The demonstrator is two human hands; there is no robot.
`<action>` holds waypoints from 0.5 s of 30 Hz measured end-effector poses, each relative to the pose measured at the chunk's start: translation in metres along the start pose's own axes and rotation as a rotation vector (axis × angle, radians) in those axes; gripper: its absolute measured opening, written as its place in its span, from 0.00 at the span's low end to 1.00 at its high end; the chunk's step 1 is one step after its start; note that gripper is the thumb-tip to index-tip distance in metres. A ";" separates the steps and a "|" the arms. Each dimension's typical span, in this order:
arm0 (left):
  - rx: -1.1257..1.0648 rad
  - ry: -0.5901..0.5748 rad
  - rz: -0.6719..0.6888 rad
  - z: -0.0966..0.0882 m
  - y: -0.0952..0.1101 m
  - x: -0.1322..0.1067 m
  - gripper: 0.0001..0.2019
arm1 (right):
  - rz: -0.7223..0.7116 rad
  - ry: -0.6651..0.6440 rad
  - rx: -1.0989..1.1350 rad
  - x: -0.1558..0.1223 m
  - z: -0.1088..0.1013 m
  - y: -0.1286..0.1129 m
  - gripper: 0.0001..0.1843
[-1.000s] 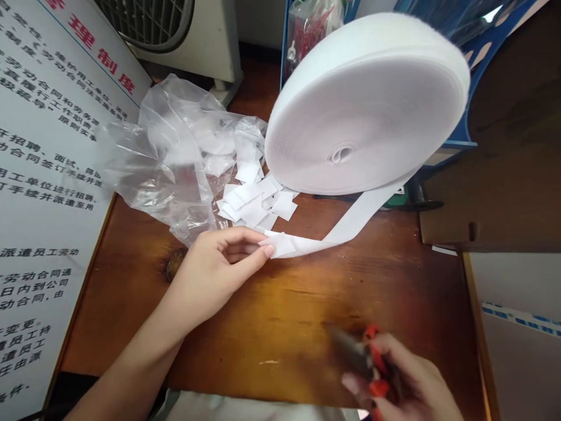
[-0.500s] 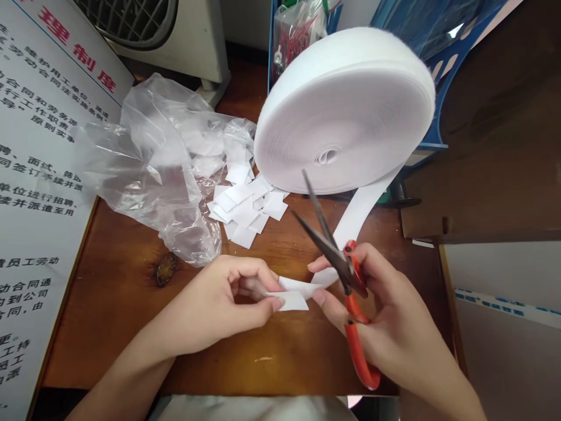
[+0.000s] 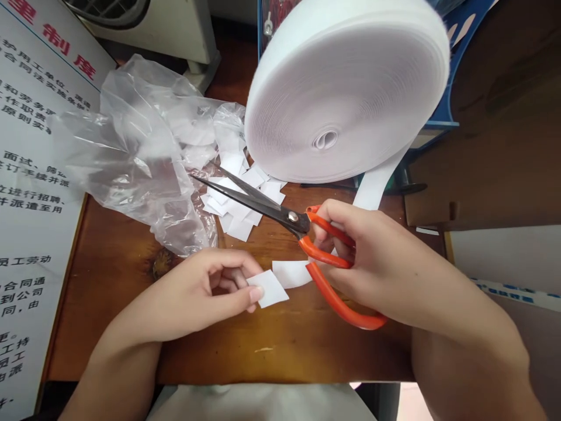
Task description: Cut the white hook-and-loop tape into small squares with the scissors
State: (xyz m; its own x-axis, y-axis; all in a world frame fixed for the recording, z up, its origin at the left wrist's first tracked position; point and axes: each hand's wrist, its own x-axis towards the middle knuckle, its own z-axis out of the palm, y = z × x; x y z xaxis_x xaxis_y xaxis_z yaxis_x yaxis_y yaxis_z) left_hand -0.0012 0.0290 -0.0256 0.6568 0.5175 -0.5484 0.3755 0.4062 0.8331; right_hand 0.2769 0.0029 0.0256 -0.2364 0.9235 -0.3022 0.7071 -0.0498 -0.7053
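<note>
Between thumb and fingers, my left hand (image 3: 219, 289) pinches a small square piece of white tape (image 3: 272, 289). My right hand (image 3: 350, 245) grips scissors (image 3: 293, 217) with orange handles; their dark blades are parted and point left, above a pile of cut white pieces (image 3: 239, 204). From a big roll of white tape (image 3: 346, 99), a strip (image 3: 377, 181) runs down behind my right hand. The strip's free end (image 3: 291, 273) shows left of that hand, close to the held square. Whether my right fingers also hold the strip is hidden.
A crumpled clear plastic bag (image 3: 140, 146) lies left of the pile on the wooden table (image 3: 210, 362). A printed board (image 3: 26, 234) stands along the left. Behind are a beige appliance (image 3: 175, 35) and a blue rack (image 3: 456, 76); a brown box (image 3: 491, 146) is at right.
The scissors have swung from pointing up to pointing left, and my right hand has turned over. The square in my left hand now faces up, apart from the strip. The view has shifted slightly.
</note>
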 end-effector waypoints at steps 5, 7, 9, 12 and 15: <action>-0.085 0.024 0.011 0.008 -0.002 0.001 0.22 | 0.026 -0.113 0.072 0.005 0.002 0.000 0.15; -0.042 0.030 -0.044 0.010 -0.003 0.002 0.17 | 0.038 -0.153 0.076 0.004 0.004 -0.001 0.16; 0.000 0.011 -0.091 0.010 -0.005 0.004 0.13 | 0.022 -0.182 0.084 0.003 0.007 -0.002 0.17; 0.026 -0.009 -0.102 0.012 -0.004 0.006 0.07 | -0.014 -0.204 0.059 0.004 0.011 0.000 0.16; 0.036 -0.005 -0.107 0.015 -0.001 0.008 0.05 | -0.028 -0.229 0.037 0.005 0.013 0.001 0.13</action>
State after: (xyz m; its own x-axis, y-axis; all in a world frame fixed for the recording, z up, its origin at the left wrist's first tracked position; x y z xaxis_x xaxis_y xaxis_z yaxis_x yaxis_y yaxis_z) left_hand 0.0138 0.0212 -0.0302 0.6154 0.4687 -0.6337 0.4666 0.4314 0.7721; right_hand 0.2676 0.0029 0.0149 -0.4033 0.8146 -0.4169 0.6742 -0.0435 -0.7372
